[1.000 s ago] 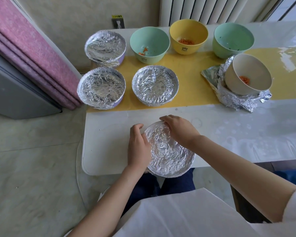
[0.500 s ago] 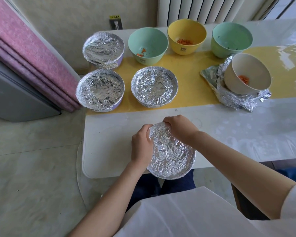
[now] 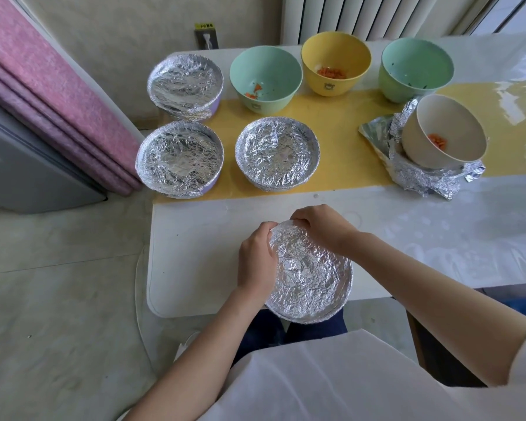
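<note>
Foil-covered bowl [image 3: 310, 275] at the bench [image 3: 195, 253] edge; left hand [image 3: 257, 259] and right hand [image 3: 322, 227] both pinch its far foil rim.

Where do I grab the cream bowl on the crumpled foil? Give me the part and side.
Pinch the rim of the cream bowl on its right, coming from above: crumpled foil hugs its left side and base, while that edge is bare.

One wide-angle view, worn on the person's head, looks forward and steeply down across the worktop [image 3: 192, 268]. The left hand [image 3: 255, 262] and right hand [image 3: 322, 229] at the foil-covered bowl [image 3: 310, 275] are nearest, mid-frame. The radiator [image 3: 362, 16] stands farthest, at the top edge.
</note>
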A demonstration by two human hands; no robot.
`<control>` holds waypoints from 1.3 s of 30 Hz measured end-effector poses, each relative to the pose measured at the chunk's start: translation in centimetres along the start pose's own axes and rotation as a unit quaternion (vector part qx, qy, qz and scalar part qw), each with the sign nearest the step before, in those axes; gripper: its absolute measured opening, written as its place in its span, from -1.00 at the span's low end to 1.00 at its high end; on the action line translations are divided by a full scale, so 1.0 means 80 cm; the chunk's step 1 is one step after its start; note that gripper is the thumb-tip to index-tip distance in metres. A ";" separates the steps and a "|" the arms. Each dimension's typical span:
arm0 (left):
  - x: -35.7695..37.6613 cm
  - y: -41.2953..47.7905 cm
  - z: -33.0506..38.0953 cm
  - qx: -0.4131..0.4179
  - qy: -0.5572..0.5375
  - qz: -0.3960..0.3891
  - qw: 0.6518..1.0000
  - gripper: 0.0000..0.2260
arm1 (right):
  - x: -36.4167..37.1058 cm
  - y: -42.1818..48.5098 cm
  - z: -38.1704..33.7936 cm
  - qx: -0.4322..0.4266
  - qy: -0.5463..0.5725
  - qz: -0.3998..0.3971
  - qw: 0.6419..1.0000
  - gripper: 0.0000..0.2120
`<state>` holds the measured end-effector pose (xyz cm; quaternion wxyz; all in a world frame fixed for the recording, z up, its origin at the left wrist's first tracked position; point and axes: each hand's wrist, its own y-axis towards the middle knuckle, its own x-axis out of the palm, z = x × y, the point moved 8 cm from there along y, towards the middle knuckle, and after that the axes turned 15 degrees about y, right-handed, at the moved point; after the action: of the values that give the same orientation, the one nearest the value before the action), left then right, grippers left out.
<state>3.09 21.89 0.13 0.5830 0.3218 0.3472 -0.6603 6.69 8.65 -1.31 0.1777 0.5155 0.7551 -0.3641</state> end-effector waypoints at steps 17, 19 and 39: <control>0.004 0.002 0.002 0.006 0.016 -0.022 1.000 -0.66 | -0.002 -0.007 -0.019 -0.075 -0.006 0.008 0.997 -0.67; 0.003 0.001 0.003 0.006 0.018 -0.020 1.000 -0.65 | -0.002 -0.008 -0.020 -0.084 -0.008 0.020 0.996 -0.64; -0.042 0.000 0.028 0.182 0.112 0.145 0.966 -0.54 | -0.021 -0.043 -0.042 -0.183 0.143 0.143 0.962 -0.71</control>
<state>3.47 21.83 4.18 0.5617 0.5410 0.2338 -0.5806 4.59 9.31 3.28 0.2088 0.6234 0.7450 -0.1130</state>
